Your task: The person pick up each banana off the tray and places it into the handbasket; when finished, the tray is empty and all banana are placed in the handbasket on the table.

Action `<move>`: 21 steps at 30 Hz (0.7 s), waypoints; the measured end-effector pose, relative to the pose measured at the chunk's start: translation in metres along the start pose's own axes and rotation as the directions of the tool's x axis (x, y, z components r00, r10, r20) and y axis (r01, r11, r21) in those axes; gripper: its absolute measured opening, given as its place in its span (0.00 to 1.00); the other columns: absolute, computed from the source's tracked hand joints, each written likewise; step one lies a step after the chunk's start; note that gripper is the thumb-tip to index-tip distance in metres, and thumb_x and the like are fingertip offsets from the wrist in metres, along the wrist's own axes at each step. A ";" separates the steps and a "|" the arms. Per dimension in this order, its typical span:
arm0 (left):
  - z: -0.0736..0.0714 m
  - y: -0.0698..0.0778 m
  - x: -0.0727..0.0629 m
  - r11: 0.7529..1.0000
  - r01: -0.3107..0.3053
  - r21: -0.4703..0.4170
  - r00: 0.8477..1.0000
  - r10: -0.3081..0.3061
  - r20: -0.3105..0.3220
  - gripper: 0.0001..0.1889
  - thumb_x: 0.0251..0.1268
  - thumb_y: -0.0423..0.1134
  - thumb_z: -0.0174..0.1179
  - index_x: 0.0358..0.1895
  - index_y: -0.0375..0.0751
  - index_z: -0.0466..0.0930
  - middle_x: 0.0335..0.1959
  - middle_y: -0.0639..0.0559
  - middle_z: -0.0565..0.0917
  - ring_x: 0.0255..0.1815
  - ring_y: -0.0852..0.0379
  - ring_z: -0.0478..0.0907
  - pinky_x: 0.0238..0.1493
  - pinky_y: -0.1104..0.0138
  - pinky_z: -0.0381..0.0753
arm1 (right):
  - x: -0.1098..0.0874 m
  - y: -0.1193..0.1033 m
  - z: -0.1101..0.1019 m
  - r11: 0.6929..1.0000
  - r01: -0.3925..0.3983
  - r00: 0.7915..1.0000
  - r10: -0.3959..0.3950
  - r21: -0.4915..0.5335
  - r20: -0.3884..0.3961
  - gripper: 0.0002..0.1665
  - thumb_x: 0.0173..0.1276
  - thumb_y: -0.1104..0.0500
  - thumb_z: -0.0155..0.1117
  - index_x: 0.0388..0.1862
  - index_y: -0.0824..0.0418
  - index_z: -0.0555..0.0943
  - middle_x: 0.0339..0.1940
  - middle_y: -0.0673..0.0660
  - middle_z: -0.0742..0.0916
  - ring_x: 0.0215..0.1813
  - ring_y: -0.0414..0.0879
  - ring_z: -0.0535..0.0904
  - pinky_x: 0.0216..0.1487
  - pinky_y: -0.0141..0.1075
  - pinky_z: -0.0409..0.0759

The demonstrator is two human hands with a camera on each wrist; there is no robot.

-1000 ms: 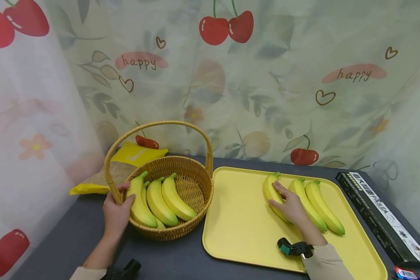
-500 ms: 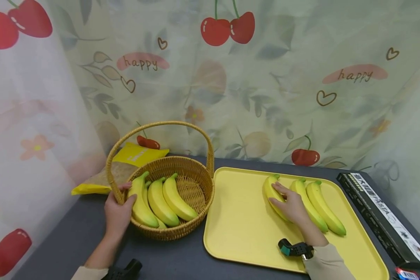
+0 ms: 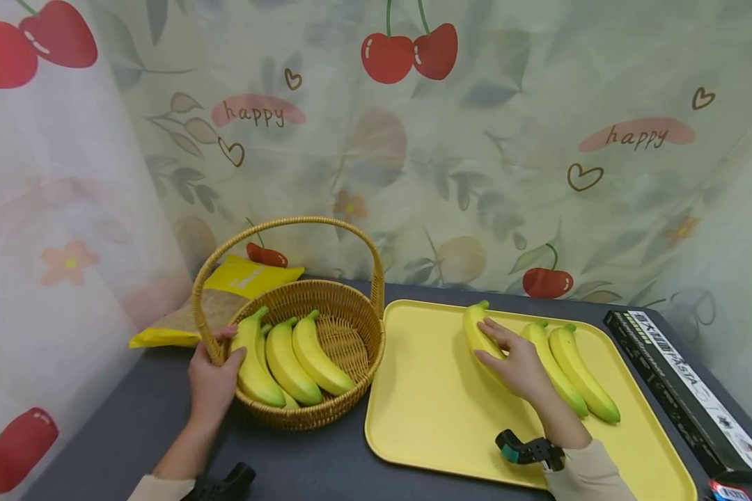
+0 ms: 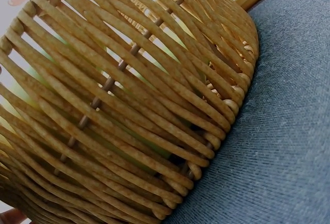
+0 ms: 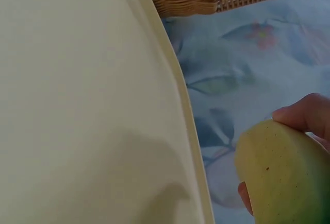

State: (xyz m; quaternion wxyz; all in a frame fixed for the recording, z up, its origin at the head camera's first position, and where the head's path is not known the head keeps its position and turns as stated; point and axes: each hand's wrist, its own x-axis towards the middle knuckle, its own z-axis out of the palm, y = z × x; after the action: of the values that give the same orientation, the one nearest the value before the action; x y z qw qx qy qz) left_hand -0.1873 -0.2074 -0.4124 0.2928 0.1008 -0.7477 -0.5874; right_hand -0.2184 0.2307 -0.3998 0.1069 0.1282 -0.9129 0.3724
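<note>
In the head view my left hand (image 3: 209, 379) grips the wicker basket (image 3: 351, 327) at its left rim, by the foot of the arched handle. Several yellow bananas (image 3: 253, 365) lie inside the basket's left and middle part. My right hand (image 3: 519, 362) holds a banana (image 3: 474, 330) between thumb and fingers over the yellow tray (image 3: 426, 396). In the right wrist view this banana (image 5: 283, 172) appears raised off the tray. Two more bananas (image 3: 581, 372) lie side by side on the tray, right of that hand. Woven basket wall (image 4: 118, 80) fills most of the left wrist view.
Behind the basket, at left, lies a yellow and brown bag (image 3: 244, 276). A long black pasta box (image 3: 683, 390) borders the tray's right side. A small red and blue packet (image 3: 730, 490) shows at the lower right corner. Patterned curtain (image 3: 413, 174) encloses the dark table.
My right hand has shifted slightly left and up with the banana, away from the two others on the tray. The left hand keeps its grip on the basket.
</note>
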 end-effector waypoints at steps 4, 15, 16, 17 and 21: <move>0.000 0.000 0.001 1.000 -0.001 0.002 1.000 0.001 -0.006 0.13 0.56 0.25 0.57 0.46 0.30 0.75 0.43 0.58 0.78 0.47 0.78 0.70 0.50 0.87 0.66 | -0.002 -0.012 -0.002 0.999 0.029 1.000 -0.029 0.015 0.001 0.31 0.61 0.59 0.64 0.64 0.66 0.70 0.67 0.64 0.71 0.65 0.62 0.69 0.54 0.50 0.75; 0.000 -0.001 0.000 1.000 0.011 0.005 1.000 -0.011 -0.001 0.14 0.56 0.25 0.58 0.47 0.30 0.75 0.41 0.63 0.77 0.46 0.78 0.69 0.49 0.88 0.67 | -0.012 -0.043 -0.003 0.992 0.123 0.992 -0.123 0.014 0.015 0.32 0.59 0.61 0.67 0.63 0.64 0.72 0.67 0.61 0.72 0.61 0.60 0.73 0.51 0.46 0.77; 0.000 -0.001 0.000 1.000 0.011 0.007 1.000 -0.011 -0.002 0.14 0.56 0.25 0.58 0.47 0.30 0.75 0.41 0.63 0.77 0.46 0.78 0.69 0.49 0.88 0.66 | -0.012 -0.046 -0.003 0.991 0.133 0.991 -0.133 0.013 0.020 0.32 0.59 0.61 0.67 0.63 0.64 0.72 0.67 0.61 0.72 0.62 0.60 0.73 0.51 0.47 0.77; 0.000 -0.001 0.001 1.000 0.010 0.011 1.000 -0.010 -0.003 0.14 0.56 0.26 0.58 0.47 0.30 0.75 0.41 0.63 0.77 0.46 0.78 0.69 0.49 0.88 0.66 | -0.013 -0.049 -0.003 0.990 0.144 0.989 -0.144 0.008 0.023 0.32 0.59 0.61 0.67 0.63 0.63 0.72 0.67 0.61 0.72 0.63 0.60 0.72 0.52 0.47 0.77; 0.000 -0.002 0.001 1.000 0.013 0.011 1.000 -0.013 0.001 0.14 0.56 0.26 0.58 0.47 0.30 0.75 0.43 0.61 0.77 0.47 0.78 0.69 0.49 0.88 0.66 | -0.016 -0.059 -0.003 0.983 0.183 0.982 -0.182 -0.009 0.041 0.31 0.59 0.58 0.67 0.63 0.61 0.73 0.67 0.59 0.73 0.65 0.59 0.69 0.54 0.48 0.75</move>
State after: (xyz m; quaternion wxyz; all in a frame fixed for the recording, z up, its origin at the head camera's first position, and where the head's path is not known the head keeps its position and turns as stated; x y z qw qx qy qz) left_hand -0.1884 -0.2086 -0.4140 0.2883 0.1068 -0.7503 -0.5853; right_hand -0.1845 0.1951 -0.3637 0.1233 0.2181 -0.9017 0.3523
